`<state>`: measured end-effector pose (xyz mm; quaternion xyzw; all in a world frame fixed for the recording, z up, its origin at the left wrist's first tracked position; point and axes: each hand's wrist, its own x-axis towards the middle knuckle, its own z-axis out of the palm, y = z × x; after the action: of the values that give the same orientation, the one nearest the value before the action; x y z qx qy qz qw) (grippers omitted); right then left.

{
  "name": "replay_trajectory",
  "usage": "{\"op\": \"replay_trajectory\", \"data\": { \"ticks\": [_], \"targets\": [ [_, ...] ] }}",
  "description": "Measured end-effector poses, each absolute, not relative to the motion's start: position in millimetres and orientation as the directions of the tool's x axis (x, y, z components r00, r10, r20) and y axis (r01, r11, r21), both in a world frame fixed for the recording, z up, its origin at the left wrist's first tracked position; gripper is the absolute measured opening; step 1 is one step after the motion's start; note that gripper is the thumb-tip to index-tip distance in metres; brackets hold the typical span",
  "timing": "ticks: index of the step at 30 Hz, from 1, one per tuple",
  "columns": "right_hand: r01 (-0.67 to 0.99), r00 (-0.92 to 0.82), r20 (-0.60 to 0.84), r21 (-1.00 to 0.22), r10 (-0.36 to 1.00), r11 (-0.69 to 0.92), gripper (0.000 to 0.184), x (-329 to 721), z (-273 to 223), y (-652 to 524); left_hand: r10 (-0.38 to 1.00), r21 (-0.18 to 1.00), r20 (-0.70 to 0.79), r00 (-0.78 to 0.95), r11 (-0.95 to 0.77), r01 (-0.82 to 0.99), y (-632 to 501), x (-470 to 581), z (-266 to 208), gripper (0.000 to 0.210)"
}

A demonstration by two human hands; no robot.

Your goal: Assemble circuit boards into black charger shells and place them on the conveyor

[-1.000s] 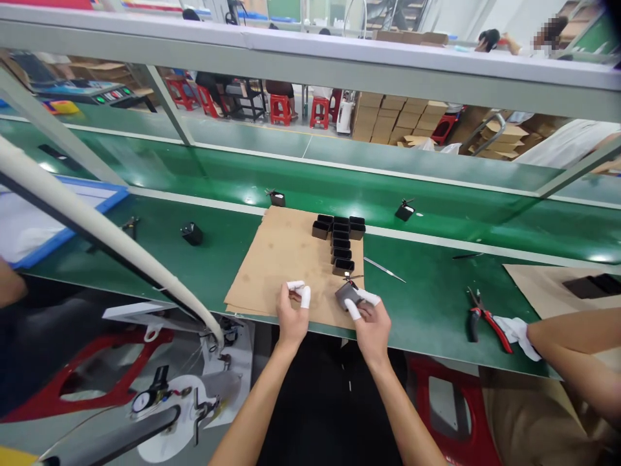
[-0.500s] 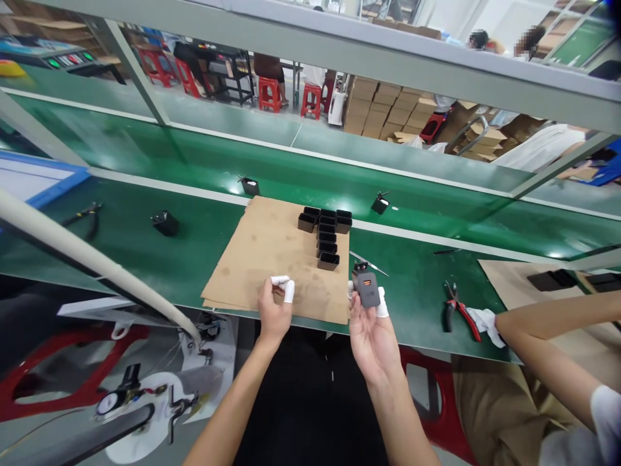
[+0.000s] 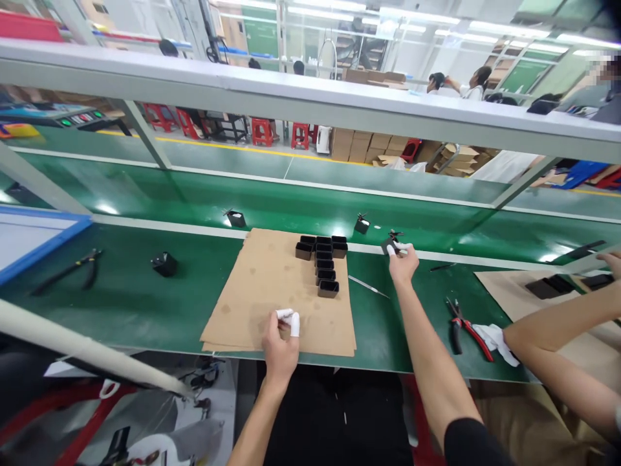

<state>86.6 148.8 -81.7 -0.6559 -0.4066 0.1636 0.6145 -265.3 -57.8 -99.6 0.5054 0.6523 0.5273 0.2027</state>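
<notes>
My right hand reaches to the far side of the bench, white covers on its fingertips. Its thumb and fingers grip a small black charger with thin dark parts sticking up from it. My left hand hangs over the near edge of a cardboard sheet. Its thumb and forefinger, in white covers, are pinched together; what lies between them, if anything, is hidden. Several open black cases stand in a T-shaped group on the cardboard. Beside the sheet lie metal tweezers.
Similar black units stand at the back, one left and one right. Another black charger and pliers lie left. Red-handled pliers are at right, near a co-worker's arm. A frame bar crosses above.
My right hand has carried the charger away from my body to the far right of the bench. The left hand has stayed pinched near the cardboard's front edge. The view has tilted up.
</notes>
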Motion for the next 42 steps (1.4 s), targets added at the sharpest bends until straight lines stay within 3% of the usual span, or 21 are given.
{"op": "replay_trajectory", "data": {
  "ticks": [5, 11, 18, 25, 30, 34, 42],
  "targets": [
    [0.503, 0.555, 0.312, -0.864, 0.771, -0.012, 0.03, 98.1, -82.5, 215.2, 0.862, 0.875, 0.284, -0.419, -0.054, 0.481, -57.9, -264.9, -97.4, 0.024],
    [0.572, 0.506, 0.389, -0.819, 0.77, 0.038, 0.041, 81.6, -80.8, 209.8, 0.876, 0.866, 0.275, -0.395, -0.047, 0.498, -60.8, -266.1, -94.9, 0.022],
    [0.568, 0.476, 0.434, -0.816, 0.765, 0.109, 0.056, 68.8, -74.9, 72.4, 0.855, 0.831, 0.303, -0.421, -0.021, 0.556, -67.9, -261.5, -90.5, 0.029],
    [0.503, 0.511, 0.33, -0.863, 0.794, 0.035, 0.068, 58.2, -98.6, -75.2, 0.868, 0.801, 0.315, -0.384, -0.026, 0.599, -77.5, -261.2, -91.3, 0.037],
    [0.405, 0.545, 0.29, -0.912, 0.787, 0.055, 0.067, 63.1, -104.9, -79.4, 0.884, 0.78, 0.325, -0.336, -0.049, 0.624, -83.4, -261.1, -89.1, 0.046],
    [0.321, 0.516, 0.276, -0.94, 0.811, 0.115, 0.067, 66.4, -105.7, -69.5, 0.881, 0.783, 0.323, -0.346, -0.043, 0.621, -88.8, -261.5, -87.8, 0.04],
    [0.328, 0.419, 0.289, -0.932, 0.861, 0.154, 0.061, 67.8, -110.1, -71.5, 0.878, 0.826, 0.314, -0.362, -0.064, 0.56, -95.2, -263.3, -84.3, 0.032]
  ]
}}
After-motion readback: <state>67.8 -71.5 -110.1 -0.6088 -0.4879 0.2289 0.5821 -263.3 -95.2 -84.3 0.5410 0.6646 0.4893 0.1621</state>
